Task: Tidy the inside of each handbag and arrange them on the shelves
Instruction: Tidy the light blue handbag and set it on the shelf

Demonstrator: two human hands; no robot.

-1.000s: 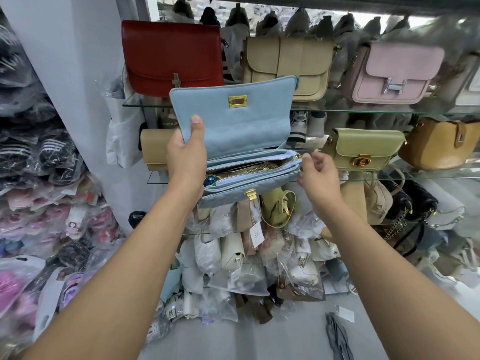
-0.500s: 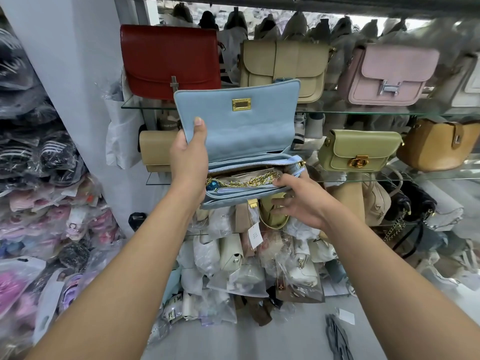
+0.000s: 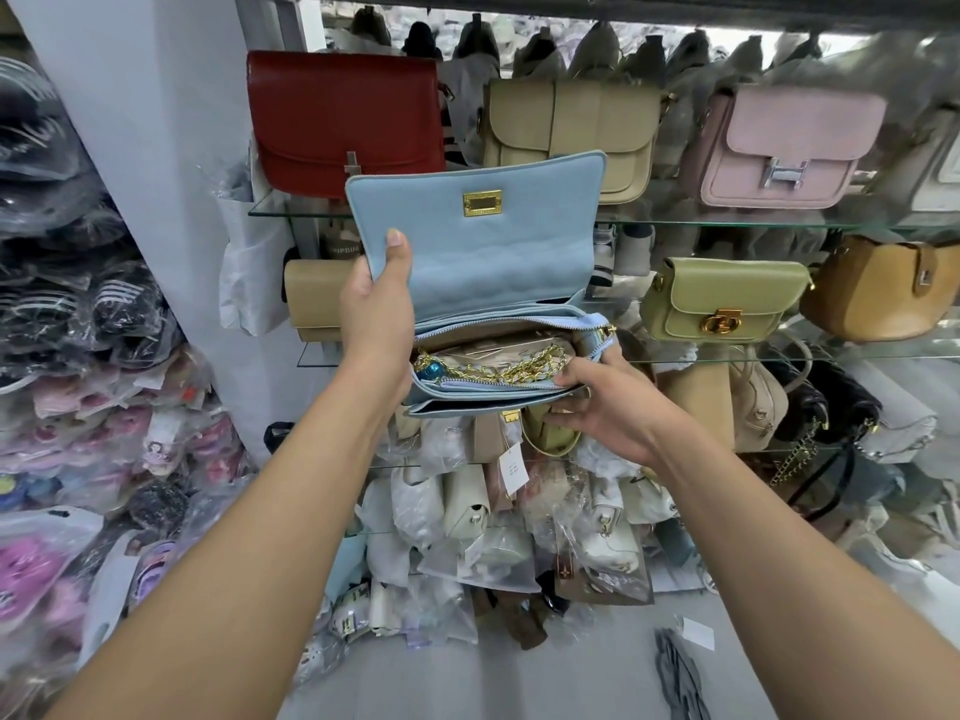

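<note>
Left hand (image 3: 376, 324) pinches the bag (image 3: 493, 272) open at nine o'clock; right hand (image 3: 602, 407) grips its four-o'clock corner, baring the chain (image 3: 524, 368).

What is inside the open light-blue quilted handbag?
Inside the light-blue quilted handbag, a gold chain strap lies on beige wrapped stuffing, a blue bead at its left end. Anything beneath the stuffing is covered; fingers of the right hand hide the right end.
</note>
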